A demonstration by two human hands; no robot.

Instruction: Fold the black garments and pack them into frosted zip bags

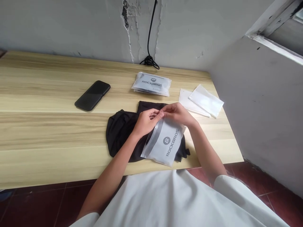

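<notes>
A frosted zip bag [159,148] printed ROCKBROS lies tilted over a heap of black fabric [120,132] near the table's front edge. At the bag's upper corner, along its zip strip, my left hand [149,121] pinches the edge between thumb and fingers. My right hand [176,113] meets it there from the other side, fingertips closed on the same corner. Both thumbs nearly touch. Part of the black fabric is hidden beneath the bag and my hands.
Farther back is a small stack of ROCKBROS zip bags [151,84]. White flat packets [205,100] overlap at the right, and a black phone [92,95] lies left. A coiled black cable [149,61] hangs against the wall [71,28] behind the wooden table [47,135].
</notes>
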